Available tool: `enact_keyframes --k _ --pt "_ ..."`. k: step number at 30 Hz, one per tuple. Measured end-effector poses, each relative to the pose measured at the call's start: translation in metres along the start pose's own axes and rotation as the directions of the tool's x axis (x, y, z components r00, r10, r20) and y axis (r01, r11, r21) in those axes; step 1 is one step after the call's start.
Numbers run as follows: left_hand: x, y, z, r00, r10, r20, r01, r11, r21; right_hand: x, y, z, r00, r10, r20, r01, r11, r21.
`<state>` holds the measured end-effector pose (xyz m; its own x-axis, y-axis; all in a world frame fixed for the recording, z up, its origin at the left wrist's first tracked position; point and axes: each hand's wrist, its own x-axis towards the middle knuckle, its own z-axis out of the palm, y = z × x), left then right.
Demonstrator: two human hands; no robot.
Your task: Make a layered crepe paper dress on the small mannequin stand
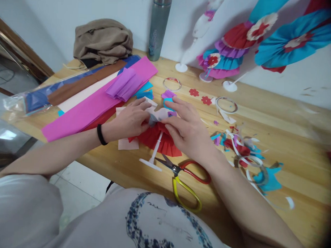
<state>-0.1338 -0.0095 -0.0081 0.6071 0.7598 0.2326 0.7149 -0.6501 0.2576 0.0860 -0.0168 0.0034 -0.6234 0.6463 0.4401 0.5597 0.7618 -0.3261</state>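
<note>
Left hand (135, 117) touches white paper (162, 113) above the tilted stand (156, 150) and red frill (168, 145); scissors (175, 170) lie open on the bench (117, 167); right hand (188, 128) seemingly braces opposite. Whether either grip is closed, I cannot tell.

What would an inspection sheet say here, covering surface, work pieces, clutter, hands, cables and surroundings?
Surface: wooden table, visible parts look dry.
Work pieces: red ruffle around a tilted white stand; white paper above.
Clutter: scraps at right; scissors lying open near the stand; paper stack at left.
Hands: left and right both at the white paper.
Cables: nothing seen.
Surroundings: bottle, brown cloth, pale wall.
</note>
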Motion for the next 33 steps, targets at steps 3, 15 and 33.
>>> enact_keyframes --k 3,15,33 --pt "-0.003 0.0 0.002 1.0 0.012 -0.011 -0.012 0.999 0.05 0.004 0.001 0.001 0.999 -0.049 0.005 0.049 0.999 0.006" --pt "-0.005 0.006 0.005 0.987 -0.023 -0.158 0.006 0.994 -0.107 0.032 0.01 0.018 0.983 -0.099 0.155 0.099 0.995 0.006" --pt "-0.013 0.01 0.006 0.979 -0.031 -0.202 0.017 0.997 -0.071 0.027 0.012 0.028 0.976 -0.09 0.2 0.079 0.995 0.065"
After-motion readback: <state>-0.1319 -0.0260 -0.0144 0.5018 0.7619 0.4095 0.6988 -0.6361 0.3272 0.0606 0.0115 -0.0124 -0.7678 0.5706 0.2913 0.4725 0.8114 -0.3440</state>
